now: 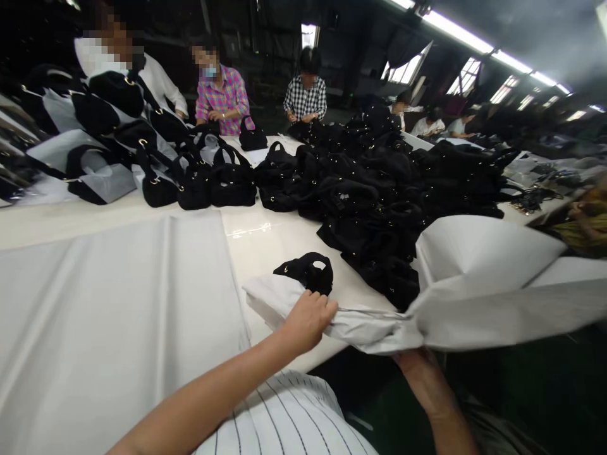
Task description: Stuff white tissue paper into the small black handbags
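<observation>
A large white sheet of thin paper-like material [493, 309] is bunched and twisted lengthwise in front of me, flaring wide to the right. My left hand [310, 319] is closed around its narrow gathered part, knuckles up. Just beyond that hand lies a small black handbag [310, 270] with a looped handle and a gold ring; the sheet covers its near side. My right hand [420, 366] holds the sheet from below, where it is pinched together, at the table's edge. Its fingers are mostly hidden under the material.
Flat white sheets [118, 316] cover the left of the table [265, 237]. A big heap of black bags [370, 177] fills the middle and right. More bags with white sheets [104, 170] are piled at left. Several people work across the table, one in a plaid shirt [227, 95].
</observation>
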The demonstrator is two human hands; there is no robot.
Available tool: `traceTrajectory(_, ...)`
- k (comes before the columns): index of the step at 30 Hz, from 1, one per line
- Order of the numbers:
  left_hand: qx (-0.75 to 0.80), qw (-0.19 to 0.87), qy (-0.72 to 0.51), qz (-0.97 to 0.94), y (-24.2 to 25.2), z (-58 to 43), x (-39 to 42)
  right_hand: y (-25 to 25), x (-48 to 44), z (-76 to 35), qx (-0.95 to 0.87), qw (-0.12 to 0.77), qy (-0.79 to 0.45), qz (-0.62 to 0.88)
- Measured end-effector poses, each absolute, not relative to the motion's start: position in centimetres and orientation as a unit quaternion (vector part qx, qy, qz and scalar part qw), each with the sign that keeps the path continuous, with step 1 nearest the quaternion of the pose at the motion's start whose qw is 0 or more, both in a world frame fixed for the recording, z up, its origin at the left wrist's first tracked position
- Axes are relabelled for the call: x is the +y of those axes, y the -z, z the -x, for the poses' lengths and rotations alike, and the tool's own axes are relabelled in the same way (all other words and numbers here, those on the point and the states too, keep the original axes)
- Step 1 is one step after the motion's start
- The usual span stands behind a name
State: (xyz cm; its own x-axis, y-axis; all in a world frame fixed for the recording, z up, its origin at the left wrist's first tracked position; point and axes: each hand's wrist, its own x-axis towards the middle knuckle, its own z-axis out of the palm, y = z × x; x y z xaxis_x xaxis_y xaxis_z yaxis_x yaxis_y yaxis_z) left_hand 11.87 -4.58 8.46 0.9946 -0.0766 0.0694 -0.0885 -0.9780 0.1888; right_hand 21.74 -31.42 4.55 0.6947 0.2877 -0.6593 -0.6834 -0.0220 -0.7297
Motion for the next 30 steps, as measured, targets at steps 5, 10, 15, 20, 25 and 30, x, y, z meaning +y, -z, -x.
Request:
traceTrajectory(5, -0.009, 0.041, 0.122, -0.992, -6.6, -12.4, -1.6, -3.6, -28.0, -18.4, -0.132, 0.417, -0.26, 0.861)
traceTrajectory(10, -0.044, 0.061, 0.161, -0.984, -7.0, -11.6, -2.1, -5.7, -20.1, -14.4, -0.424, 0.371, -0.109, 0.819)
traceTrajectory(15, -0.052, 0.093, 0.116, -0.987, -8.4, -10.6, -2.3, -5.1, -16.2, -15.7, -0.501, 0.299, -0.116, 0.804)
traceTrajectory(20, -0.007, 0.303, -0.128, -0.944, -9.4, -8.6, 0.2, -2.7, -18.5, -20.6, -0.406, 0.339, -0.111, 0.841)
traceTrajectory(25, 0.316, 0.358, -0.208, -0.854, -3.8, -10.7, 3.9, -0.4, -21.7, -23.8, -0.257, 0.487, -0.02, 0.835)
traceTrajectory(30, 0.434, 0.355, -0.091, -0.823, 2.2, -15.8, 4.1, 0.0, -21.6, -23.8, -0.128, 0.583, 0.024, 0.802)
